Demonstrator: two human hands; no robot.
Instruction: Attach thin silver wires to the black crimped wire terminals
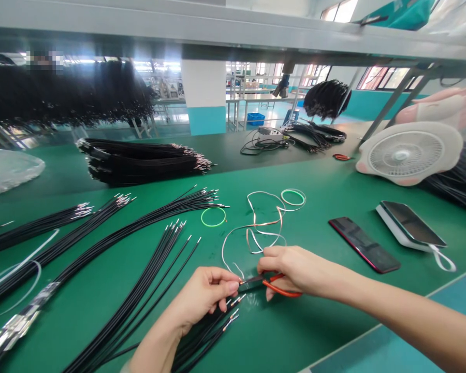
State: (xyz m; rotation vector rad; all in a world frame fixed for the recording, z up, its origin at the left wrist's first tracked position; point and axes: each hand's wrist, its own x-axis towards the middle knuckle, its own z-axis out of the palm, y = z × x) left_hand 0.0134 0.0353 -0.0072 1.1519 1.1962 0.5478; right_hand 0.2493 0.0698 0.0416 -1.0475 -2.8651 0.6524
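My left hand pinches the end of a black cable between thumb and fingers; most of that cable is hidden under the hand. My right hand grips a pair of scissors with red-orange handles, and their dark blades point left at the cable end. Whether the blades touch it I cannot tell. Below my left hand lie more black cables with bare tips. A loose, thin white strip curls on the green table just beyond both hands.
Bundles of black cables spread across the left side. A green ring lies beyond my left hand. To the right are a red-edged phone, a power bank and a white fan. A metal shelf spans overhead.
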